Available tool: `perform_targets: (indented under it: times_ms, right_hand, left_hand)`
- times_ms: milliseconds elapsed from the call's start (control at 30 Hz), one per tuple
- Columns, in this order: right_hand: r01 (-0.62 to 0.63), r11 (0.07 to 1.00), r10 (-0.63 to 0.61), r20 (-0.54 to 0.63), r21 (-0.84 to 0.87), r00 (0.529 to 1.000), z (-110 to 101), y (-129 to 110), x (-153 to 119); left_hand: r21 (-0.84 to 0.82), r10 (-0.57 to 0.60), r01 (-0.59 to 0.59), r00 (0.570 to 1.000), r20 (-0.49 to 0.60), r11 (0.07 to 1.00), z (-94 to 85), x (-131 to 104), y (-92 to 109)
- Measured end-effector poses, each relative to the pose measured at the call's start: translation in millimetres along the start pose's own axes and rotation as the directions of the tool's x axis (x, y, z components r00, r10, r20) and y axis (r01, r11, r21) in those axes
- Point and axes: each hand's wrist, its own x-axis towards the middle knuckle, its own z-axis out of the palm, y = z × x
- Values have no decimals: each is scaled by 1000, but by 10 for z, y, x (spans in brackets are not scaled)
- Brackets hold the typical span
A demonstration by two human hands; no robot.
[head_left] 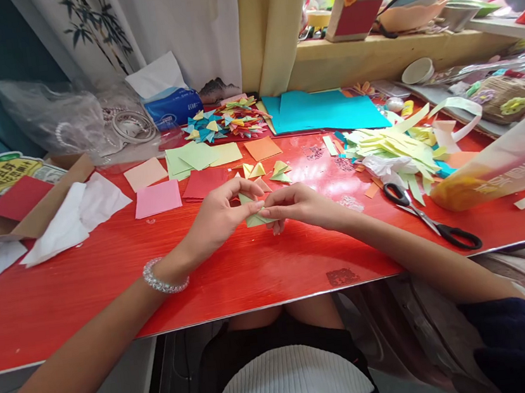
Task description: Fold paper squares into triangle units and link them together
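Note:
Between my two hands is a light green piece of folded paper (256, 220), partly hidden by my fingers. My left hand (223, 211), with a clear bead bracelet (164, 277) at the wrist, pinches it from the left. From the right, my right hand (299, 206) has thumb and fingers closed on its edge. Just beyond my fingers lie small yellow folded pieces (253, 170) and a green-yellow folded piece (281, 172). Red paper squares (203, 184) rest close by my left hand, with pink squares (157, 199) further left.
Black-handled scissors (430, 217) lie at the right near a pile of green paper strips (393, 148). Blue sheets (328, 110) and folded paper stars (229, 121) are at the back of the red table (254, 280). A cardboard box (29, 212) stands left.

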Motion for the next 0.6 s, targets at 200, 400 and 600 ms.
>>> perform_targets:
  times_ms: [200, 400, 600]
  right_hand:
    - [-37, 999, 37, -4, 22, 999, 26, -19, -3]
    - [-23, 992, 35, -100, 121, 994, 8, 3, 13]
    - [-76, 986, 85, -55, 148, 995, 3, -75, 0]
  left_hand:
    - [-20, -44, 44, 999, -16, 999, 5, 2, -18]
    - [-138, -82, 84, 996, 17, 987, -14, 34, -47]
    - [-119, -98, 95, 995, -13, 988, 4, 8, -7]
